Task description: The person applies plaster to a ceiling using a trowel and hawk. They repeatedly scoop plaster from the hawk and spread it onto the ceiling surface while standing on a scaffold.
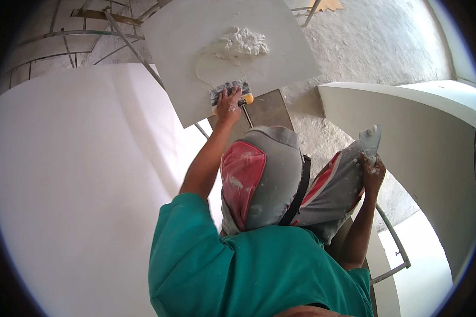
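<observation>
My left hand (228, 105) is closed on a wide plastering trowel (241, 86) with a smeared dark body and a yellow end. The trowel rests at the near edge of a large pale board (174, 47). Farther along that board sits a lumpy mound of white plaster compound (241, 43), with thin smears around it. Over on the right, beside my knee, my right hand (374, 171) grips a putty knife (370, 139) with its blade pointing up. A small white dab sticks near the blade's tip. Whitish residue marks the fingers of my right hand.
A smooth white wall (79, 174) stands close on my left. Metal scaffold bars (127, 45) run by the board, and another metal frame (399, 238) is at my lower right. A curved pale wall edge (407, 121) rises on the right above a rough, plaster-spattered floor (375, 45).
</observation>
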Motion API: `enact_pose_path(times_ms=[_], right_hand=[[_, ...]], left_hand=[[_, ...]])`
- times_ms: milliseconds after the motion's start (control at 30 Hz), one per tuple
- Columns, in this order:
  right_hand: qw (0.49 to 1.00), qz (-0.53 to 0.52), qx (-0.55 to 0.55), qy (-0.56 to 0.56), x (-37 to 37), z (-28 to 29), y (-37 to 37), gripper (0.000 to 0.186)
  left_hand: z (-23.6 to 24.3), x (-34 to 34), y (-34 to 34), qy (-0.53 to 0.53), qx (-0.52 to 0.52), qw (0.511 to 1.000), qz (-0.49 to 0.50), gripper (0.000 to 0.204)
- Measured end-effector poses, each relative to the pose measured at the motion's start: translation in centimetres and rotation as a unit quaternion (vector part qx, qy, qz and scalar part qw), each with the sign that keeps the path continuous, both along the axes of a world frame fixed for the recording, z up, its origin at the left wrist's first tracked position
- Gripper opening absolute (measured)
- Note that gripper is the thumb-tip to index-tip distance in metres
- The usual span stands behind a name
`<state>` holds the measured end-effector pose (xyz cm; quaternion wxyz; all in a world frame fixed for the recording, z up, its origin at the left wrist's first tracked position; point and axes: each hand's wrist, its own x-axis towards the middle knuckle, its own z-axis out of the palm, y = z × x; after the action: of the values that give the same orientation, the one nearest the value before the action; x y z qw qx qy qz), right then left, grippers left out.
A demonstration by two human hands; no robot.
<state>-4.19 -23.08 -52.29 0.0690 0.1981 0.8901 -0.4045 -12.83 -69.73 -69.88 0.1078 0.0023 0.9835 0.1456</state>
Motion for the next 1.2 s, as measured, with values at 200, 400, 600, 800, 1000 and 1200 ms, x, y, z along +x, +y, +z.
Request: enact_pose_path(times_ms=[200, 400, 600, 800, 1000, 1200], right_hand=[[0.999, -0.002, -0.005, -0.045, -0.1, 0.5, 0.0, 0.02], [0.999, -0.015, -0.022, -0.02, 0.8, -0.3, 0.8, 0.019], [0.999, -0.002, -0.004, -0.041, -0.1, 0.4, 0.4, 0.02], [0.999, -0.007, -0.008, -0.034, -0.1, 0.2, 0.2, 0.022], [0.995, 0.033, -0.089, -0.008, -4.0, 1.1, -3.8, 0.023], [0.97, 0.162, -0.159, 0.088, -10.5, 0.5, -12.3, 0.028]], left_hand=[[5.4, -4.4, -8.3, 0.008, -0.018, 0.975, 0.223, 0.031], [4.4, -0.2, -0.3, -0.081, -0.022, 0.988, 0.131, 0.033], [5.1, -7.7, -10.7, -0.032, -0.049, 0.966, 0.252, 0.033], [2.9, -3.2, -2.1, -0.081, 0.002, 0.986, 0.145, 0.031], [7.4, -3.1, -6.2, -0.042, 0.333, 0.934, 0.122, 0.026], [24.3, -5.0, 3.2, 0.045, 0.739, 0.62, 0.26, 0.045]])
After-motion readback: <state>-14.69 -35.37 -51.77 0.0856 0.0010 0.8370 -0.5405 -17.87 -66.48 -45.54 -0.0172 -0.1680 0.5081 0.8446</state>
